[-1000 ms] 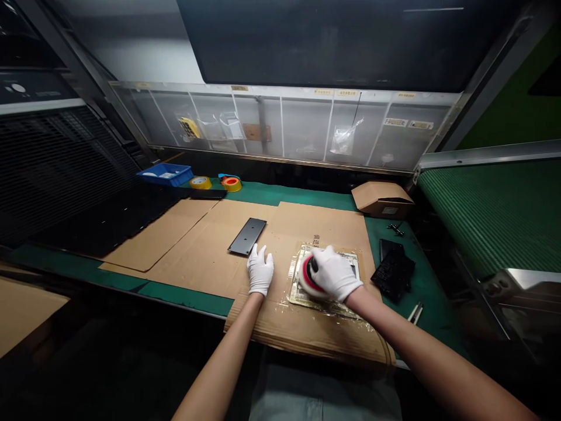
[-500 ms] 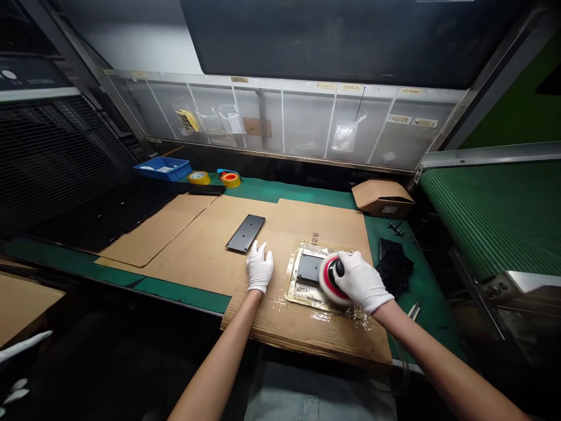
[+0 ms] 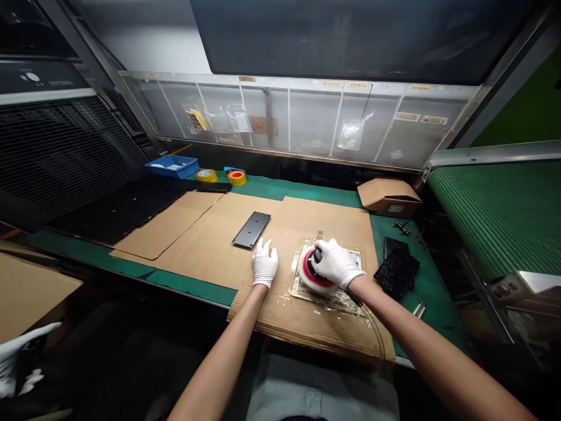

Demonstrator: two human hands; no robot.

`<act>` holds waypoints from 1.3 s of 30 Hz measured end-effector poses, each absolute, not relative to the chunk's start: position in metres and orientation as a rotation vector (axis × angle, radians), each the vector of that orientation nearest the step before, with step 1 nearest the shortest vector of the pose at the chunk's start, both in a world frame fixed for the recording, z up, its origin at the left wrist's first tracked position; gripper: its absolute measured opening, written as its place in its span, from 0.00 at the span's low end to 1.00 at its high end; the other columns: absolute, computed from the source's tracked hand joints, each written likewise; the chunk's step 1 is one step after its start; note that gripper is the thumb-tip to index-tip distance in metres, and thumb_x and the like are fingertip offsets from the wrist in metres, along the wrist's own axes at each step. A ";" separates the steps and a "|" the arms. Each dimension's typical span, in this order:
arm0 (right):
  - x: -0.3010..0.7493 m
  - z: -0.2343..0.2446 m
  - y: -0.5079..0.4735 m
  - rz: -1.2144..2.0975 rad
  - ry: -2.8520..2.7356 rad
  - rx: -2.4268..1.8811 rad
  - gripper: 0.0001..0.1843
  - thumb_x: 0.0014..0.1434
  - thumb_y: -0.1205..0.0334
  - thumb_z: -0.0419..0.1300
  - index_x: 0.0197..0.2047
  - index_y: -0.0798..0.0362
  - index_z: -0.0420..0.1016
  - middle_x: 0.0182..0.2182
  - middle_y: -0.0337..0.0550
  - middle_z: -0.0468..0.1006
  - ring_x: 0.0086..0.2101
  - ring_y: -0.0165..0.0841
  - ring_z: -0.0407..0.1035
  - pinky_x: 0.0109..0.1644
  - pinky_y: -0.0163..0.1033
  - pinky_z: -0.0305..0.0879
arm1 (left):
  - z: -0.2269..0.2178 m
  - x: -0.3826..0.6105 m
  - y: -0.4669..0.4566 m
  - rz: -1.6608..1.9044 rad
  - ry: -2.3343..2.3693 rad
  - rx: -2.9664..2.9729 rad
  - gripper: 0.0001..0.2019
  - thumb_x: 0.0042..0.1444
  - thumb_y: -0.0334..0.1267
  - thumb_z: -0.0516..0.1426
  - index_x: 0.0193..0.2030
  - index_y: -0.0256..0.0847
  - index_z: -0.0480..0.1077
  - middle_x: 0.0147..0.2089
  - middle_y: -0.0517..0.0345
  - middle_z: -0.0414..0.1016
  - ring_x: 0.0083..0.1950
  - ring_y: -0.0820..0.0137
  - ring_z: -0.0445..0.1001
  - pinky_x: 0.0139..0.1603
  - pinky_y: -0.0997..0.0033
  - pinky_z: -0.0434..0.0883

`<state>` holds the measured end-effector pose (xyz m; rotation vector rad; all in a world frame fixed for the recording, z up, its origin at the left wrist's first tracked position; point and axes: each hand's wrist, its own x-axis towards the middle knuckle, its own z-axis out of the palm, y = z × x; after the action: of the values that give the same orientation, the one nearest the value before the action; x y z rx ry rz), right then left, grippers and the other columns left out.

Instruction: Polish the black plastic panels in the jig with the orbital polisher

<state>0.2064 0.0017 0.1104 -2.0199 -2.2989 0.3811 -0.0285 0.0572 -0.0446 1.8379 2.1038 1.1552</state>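
Co-worker's hand: one white-gloved hand [image 3: 17, 359], well left of and below the large cardboard sheet [image 3: 280, 222], the landmark here.
Black grid panels: a dark row [image 3: 118, 207] beyond the sheet's left end; the count cannot be told.
Blue plastic tray: one [image 3: 172, 166], past the sheet's far left corner.
Tape rolls: two, one yellow [image 3: 206, 175] and one orange [image 3: 237, 178], just beyond the sheet's far edge.
Black metal plate: one [image 3: 251, 229] with small holes, lying on the sheet.
Left hand: one white glove [image 3: 265, 263], open with fingers spread, resting on the sheet and holding nothing, just beside the plate.
Right hand: one white glove [image 3: 335, 263], closed over the top of the pad.
Round red-and-white buffing pad: one [image 3: 310, 273], held down on the sheet's near right part, on the film.
Clear plastic film: one gold-tinted sheet [image 3: 326, 304] under the pad, on the cardboard.
Printed characters: a short line [image 3: 319, 235] on the sheet, too small to read.
Cardboard box: one, small [image 3: 389, 197], past the sheet's far right corner.
Black grid piece: one [image 3: 397, 272], right of the sheet.
Metal tools: two slim pieces [image 3: 419, 309], right of the sheet.
Green conveyor belt: one [image 3: 495, 216], farthest right.
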 end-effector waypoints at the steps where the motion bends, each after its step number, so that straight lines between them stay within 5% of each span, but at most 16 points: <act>1: 0.206 0.111 0.002 0.378 -2.283 -2.051 0.17 0.64 0.50 0.53 0.52 0.46 0.74 0.45 0.49 0.72 0.35 0.39 0.74 0.38 0.39 0.65 | -0.045 -0.029 0.057 1.168 2.097 1.839 0.20 0.61 0.37 0.54 0.57 0.36 0.74 0.70 0.40 0.63 0.67 0.53 0.68 0.70 0.51 0.66; 8: 0.219 0.106 -0.002 0.368 -2.283 -2.024 0.28 0.61 0.49 0.58 0.62 0.48 0.63 0.47 0.52 0.73 0.38 0.44 0.75 0.41 0.42 0.67 | -0.043 -0.026 0.056 1.135 2.121 1.846 0.20 0.61 0.36 0.54 0.58 0.35 0.73 0.70 0.39 0.63 0.66 0.51 0.69 0.69 0.50 0.67; 14: 0.232 0.105 0.000 0.343 -2.283 -2.122 0.20 0.64 0.45 0.54 0.50 0.52 0.68 0.44 0.54 0.73 0.37 0.44 0.75 0.40 0.43 0.67 | -0.040 -0.025 0.055 1.118 2.128 1.848 0.19 0.61 0.35 0.55 0.58 0.35 0.74 0.69 0.39 0.64 0.66 0.51 0.70 0.69 0.50 0.67; 39: 0.224 0.108 0.005 0.283 -2.264 -2.112 0.18 0.64 0.48 0.54 0.49 0.51 0.68 0.42 0.51 0.72 0.36 0.43 0.75 0.37 0.41 0.64 | -0.043 -0.026 0.055 1.059 2.149 1.868 0.17 0.61 0.35 0.55 0.53 0.35 0.77 0.64 0.41 0.71 0.63 0.54 0.72 0.69 0.53 0.66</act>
<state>0.2244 0.0048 0.1081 -2.1125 -2.2640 0.2835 -0.0255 0.0549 -0.0427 1.8682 2.1492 1.0594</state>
